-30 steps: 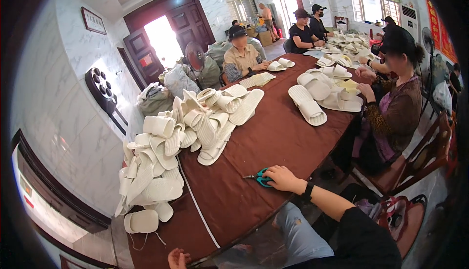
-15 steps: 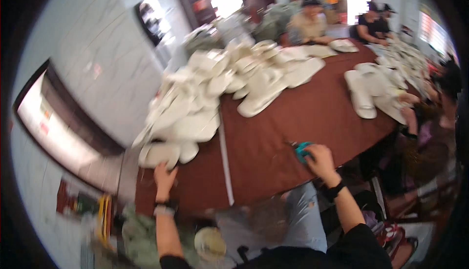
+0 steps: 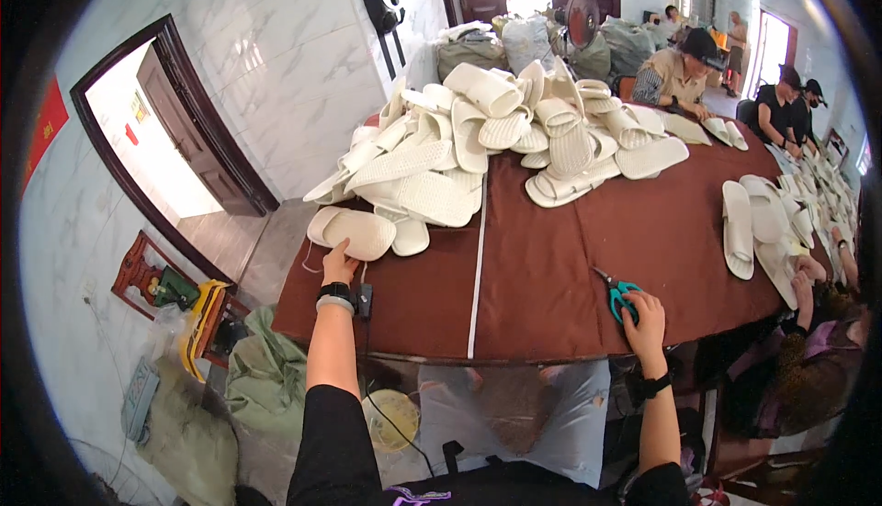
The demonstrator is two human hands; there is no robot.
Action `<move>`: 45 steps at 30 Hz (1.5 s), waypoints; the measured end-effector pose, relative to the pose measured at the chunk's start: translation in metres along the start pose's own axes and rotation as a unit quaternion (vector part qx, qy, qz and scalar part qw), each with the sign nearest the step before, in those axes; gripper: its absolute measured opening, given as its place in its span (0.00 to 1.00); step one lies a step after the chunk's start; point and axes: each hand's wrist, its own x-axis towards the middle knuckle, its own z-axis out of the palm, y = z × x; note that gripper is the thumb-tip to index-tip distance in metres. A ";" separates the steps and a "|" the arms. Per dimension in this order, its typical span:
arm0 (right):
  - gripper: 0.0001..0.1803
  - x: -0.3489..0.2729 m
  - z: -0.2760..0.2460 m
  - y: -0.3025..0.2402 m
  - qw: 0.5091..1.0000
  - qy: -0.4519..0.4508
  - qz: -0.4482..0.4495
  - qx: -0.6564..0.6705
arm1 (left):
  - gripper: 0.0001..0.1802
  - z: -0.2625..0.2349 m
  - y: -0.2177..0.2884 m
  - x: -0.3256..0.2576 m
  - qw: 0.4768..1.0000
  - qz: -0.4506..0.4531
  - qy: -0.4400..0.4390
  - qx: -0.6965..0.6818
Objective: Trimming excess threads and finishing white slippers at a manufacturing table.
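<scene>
A red sign (image 3: 46,125) hangs on the wall, well left of the worktop (image 3: 542,276). Left hand (image 3: 338,263) reaches to the worktop's left end, fingertips touching a white slipper (image 3: 354,230), grip loosely spread. Right hand (image 3: 643,313) rests near the front edge, grip curled over teal-handled scissors (image 3: 614,290).

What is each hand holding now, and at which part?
The right hand holds the teal-handled scissors by their handles, blades lying on the table. The left hand only touches the near edge of a white slipper.

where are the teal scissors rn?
Head view, right side: the teal-handled scissors lie on the brown table near its front edge, under the fingers of the right hand, well clear of the white slipper pile.
</scene>
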 end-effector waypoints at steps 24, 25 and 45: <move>0.13 0.002 0.002 0.002 0.999 0.022 0.006 0.026 | 0.25 0.010 0.017 -0.178 0.818 0.426 -0.124 0.366; 0.13 0.001 0.004 0.002 0.999 0.023 0.011 0.026 | 0.25 0.023 0.021 -0.203 0.760 0.471 -0.130 0.429; 0.38 -0.115 -0.052 -0.094 0.632 -0.187 0.292 0.694 | 0.17 0.083 -0.069 -0.324 0.500 0.553 -0.404 0.530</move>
